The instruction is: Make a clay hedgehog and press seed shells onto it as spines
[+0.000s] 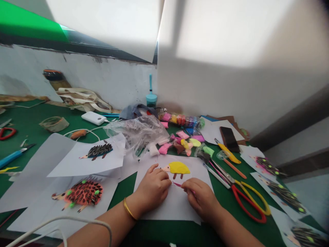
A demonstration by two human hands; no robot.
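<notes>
Before you are six hedgehogs [180, 167], one phone [229, 138] and one power bank [94, 118]; you have two hands [153, 187] and one bangle [129, 208].

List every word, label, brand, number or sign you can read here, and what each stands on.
No readable text anywhere.
Beige cloth bag with straps: faint marks, too blurred to read.
White rounded rectangular device: any marking is too small to read.
Clear plastic pack of coloured lumps: any print is too blurred.
White paper sheet with a yellow-backed animal figure: no writing visible.

Right hand [202, 199] in a pinch
</notes>
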